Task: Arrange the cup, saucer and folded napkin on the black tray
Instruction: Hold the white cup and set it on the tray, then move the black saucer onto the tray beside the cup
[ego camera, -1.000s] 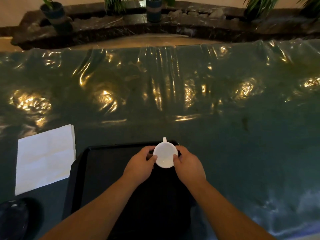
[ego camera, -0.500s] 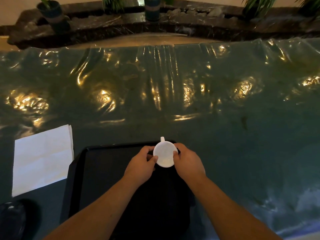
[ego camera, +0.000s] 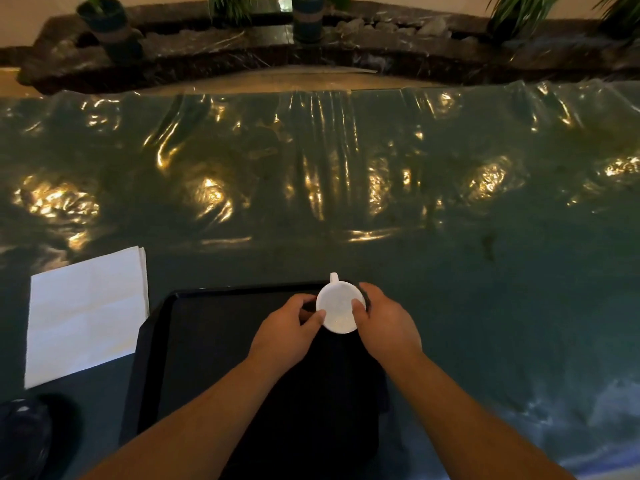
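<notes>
While both hands [ego camera: 287,332] clasp cup [ego camera: 338,312] | grip unchanged | cup still over tray [ego camera: 207,327] far edge

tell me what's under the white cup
The white cup sits over the far edge of the black tray, held between the left hand and right hand. Any saucer beneath is hidden.

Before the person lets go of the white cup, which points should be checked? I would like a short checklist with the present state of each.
1. Cup upright, opening up: ok.
2. Both hands steady it, left hand and right hand: ok.
3. Cup over the black tray, near its far rim: ok.
4. Saucer under the cup: cannot tell, hidden in the dark.
5. Folded napkin on the tray: not ok, it lies on the table, left of the tray.
</notes>
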Demonstrator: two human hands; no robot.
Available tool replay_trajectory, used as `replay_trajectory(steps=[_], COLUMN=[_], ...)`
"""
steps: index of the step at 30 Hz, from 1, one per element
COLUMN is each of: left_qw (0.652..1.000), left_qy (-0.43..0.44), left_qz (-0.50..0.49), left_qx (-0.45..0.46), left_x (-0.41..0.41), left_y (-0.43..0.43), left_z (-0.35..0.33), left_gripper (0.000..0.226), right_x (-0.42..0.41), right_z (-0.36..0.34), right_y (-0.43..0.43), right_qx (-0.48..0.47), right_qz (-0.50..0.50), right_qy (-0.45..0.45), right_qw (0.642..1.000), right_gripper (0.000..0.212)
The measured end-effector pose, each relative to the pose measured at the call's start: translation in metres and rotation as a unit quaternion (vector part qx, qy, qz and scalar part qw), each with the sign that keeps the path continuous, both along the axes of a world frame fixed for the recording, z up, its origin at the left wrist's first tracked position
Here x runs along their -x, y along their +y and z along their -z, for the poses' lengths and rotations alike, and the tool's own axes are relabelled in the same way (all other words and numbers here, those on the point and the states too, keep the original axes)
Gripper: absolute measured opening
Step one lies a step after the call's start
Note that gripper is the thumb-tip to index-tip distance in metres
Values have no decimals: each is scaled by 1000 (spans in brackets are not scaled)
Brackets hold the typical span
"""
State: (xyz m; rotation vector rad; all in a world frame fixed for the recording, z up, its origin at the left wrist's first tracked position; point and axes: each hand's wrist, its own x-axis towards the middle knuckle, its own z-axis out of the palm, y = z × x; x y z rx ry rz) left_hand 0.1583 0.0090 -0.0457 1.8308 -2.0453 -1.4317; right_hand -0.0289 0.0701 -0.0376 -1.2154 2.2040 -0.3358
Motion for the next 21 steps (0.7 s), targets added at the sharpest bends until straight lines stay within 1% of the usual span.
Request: replay_trajectory(steps=[2,4,7,9,13,16,21], left_qw=[1000,996,980,968,954,954,952], left_qy=[-15,-40,-87,-125,-186,-202,-228], left_qz=[-3,-2,24,35,36,-1,-57], left_qx=[24,76,179,216,233,222,197], left_x=[-13,-32,-66,-94,-147,-190,-264], left_y=[-1,-5,-9,-11,-16,-14,1], left_z=[-7,-12,-17,-19,-21,-21,-15], left_gripper=[54,61,77,86,90,88,85], right_x=[-2,-13,-44,-72,-129,-170,-234], right_z=[-8,-17,-26,-27,-28,-29,-26], right_y=[0,-4,-18,-27,-41,-49,-56], right_qx=[30,77,118,115,100,90,69], right_qz=[3,-20,-111,-184,-274,-328,-389], right_qy=[16,33,73,93,82,83,72], right_qw=[999,996,984,972,953,937,916], right_gripper=[57,61,71,81,88,87,84])
